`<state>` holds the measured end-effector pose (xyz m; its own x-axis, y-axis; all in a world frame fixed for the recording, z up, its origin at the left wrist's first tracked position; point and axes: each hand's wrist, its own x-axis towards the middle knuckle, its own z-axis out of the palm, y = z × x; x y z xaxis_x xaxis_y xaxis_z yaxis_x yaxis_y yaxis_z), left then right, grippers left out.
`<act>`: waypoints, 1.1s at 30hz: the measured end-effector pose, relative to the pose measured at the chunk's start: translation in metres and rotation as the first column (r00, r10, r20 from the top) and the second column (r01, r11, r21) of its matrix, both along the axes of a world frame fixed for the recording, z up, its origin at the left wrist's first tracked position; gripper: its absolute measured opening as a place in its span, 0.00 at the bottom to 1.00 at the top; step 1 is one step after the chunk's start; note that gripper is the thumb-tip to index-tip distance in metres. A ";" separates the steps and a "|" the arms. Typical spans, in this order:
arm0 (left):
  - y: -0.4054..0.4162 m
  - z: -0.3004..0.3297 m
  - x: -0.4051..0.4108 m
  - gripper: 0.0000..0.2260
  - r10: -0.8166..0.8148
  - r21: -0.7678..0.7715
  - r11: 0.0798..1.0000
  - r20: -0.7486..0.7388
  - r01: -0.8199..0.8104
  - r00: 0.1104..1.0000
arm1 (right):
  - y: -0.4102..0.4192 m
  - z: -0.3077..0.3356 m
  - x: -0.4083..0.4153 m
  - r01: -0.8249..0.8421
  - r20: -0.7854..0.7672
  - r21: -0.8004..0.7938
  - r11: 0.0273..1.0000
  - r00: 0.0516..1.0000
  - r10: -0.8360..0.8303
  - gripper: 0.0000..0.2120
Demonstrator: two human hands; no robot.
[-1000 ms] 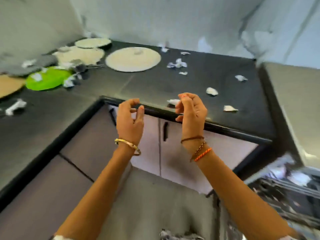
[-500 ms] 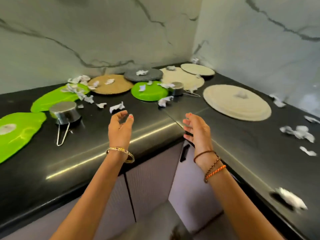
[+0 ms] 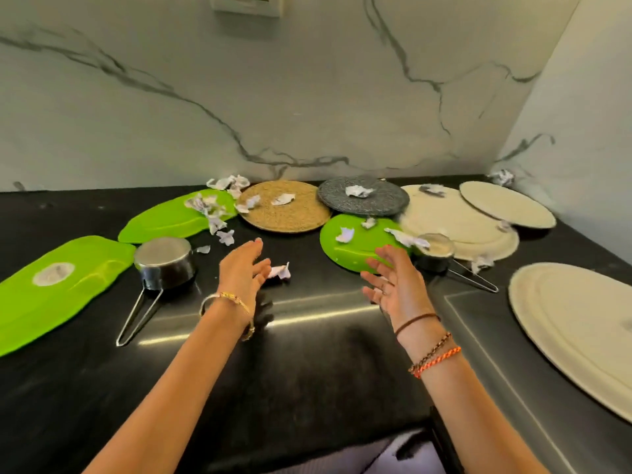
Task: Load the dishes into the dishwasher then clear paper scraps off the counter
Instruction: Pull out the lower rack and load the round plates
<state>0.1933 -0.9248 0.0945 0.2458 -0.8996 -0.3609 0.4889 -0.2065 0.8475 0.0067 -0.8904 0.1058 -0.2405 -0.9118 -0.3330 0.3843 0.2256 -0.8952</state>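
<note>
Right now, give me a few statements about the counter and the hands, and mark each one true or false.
1. Both hands, left and right, are open and hold nothing. True.
2. The grey mat has a paper scrap on it. True.
3. The left steel cup stands on a green plate. False: it stands on the black counter, between two leaf-shaped green plates.
4. The round green plate is bare. False: scraps lie on it.
5. The left hand grips a scrap. False: a scrap lies on the counter by its fingertips, ungripped.

Black counter (image 3: 307, 371), lime-green plates (image 3: 51, 302), grey-veined white marble wall (image 3: 307, 97)
</note>
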 end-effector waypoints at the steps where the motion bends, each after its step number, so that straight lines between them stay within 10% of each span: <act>1: -0.012 0.003 0.004 0.18 -0.007 -0.003 1.000 -0.050 0.007 0.999 | -0.014 0.002 0.002 -0.015 0.033 0.012 1.000 0.999 0.014 0.07; 8: -0.089 0.017 0.006 0.18 0.051 0.117 0.993 -0.464 0.004 0.884 | -0.087 0.011 0.000 0.035 0.336 0.129 0.991 0.939 -0.077 0.15; 17: -0.133 0.014 -0.022 0.12 0.033 0.315 0.946 -0.340 0.081 0.940 | -0.159 0.012 -0.010 0.211 0.413 0.171 0.963 0.871 -0.264 0.27; 33: -0.162 0.002 -0.028 0.08 0.090 0.302 0.942 -0.641 0.143 0.762 | -0.215 0.009 -0.017 0.255 0.374 0.275 0.927 0.860 -0.347 0.13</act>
<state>0.1656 -1.0863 0.0967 -0.1693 -0.7093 -0.6842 0.8784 -0.4234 0.2216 -0.0102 -1.1055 0.1150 -0.2923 -0.7149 -0.6352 0.7835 0.2019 -0.5877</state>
